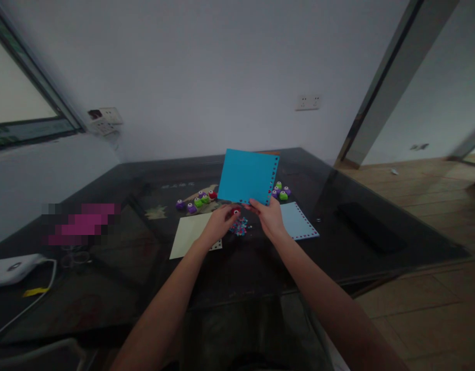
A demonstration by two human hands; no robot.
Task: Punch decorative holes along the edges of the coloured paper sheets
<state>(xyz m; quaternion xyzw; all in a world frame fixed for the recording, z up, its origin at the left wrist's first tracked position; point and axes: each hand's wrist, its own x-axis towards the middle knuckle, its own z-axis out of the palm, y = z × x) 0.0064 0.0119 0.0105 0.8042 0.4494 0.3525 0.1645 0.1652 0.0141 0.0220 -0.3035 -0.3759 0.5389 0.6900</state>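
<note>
The right hand [268,216] pinches the blue sheet [247,176] upright by its lower edge (holes line its sides). The left hand [220,221] closes on a red punch [235,211], set against that edge.

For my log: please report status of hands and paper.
Right hand holds blue sheet upright. Left hand on red punch. Confetti beneath.

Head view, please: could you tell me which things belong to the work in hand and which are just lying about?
In hand:
- bright blue paper sheet with punched edges, held by right hand
- small red punch, at left hand
- pile of coloured paper bits

Lying about:
- cream paper sheet
- pale blue punched sheet
- white device with cable
</note>
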